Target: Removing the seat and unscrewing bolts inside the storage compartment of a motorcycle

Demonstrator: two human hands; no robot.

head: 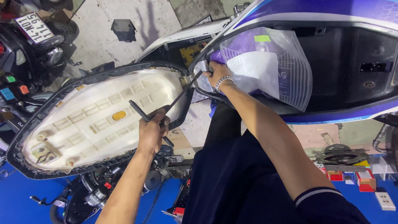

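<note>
Concrete workshop floor behind, I judge the seat-hinge bolt is being turned: my left hand (152, 132) grips the T-wrench (166, 108) at seven o'clock of the hinge (187, 79), right hand (216, 76) closed steadying beside it, so the next turn needs square, steady pressure.

Bright, even overhead light; colours saturated. Soft shadow on the concrete floor (137, 20) at top centre. Glare on the clear plastic bag (286, 70) and pale seat underside (95, 116) (near blown-out). Storage bin (352, 70) interior dark, detail lost. Strong wide-angle bending at edges. Focus sharp throughout, no motion blur.
</note>
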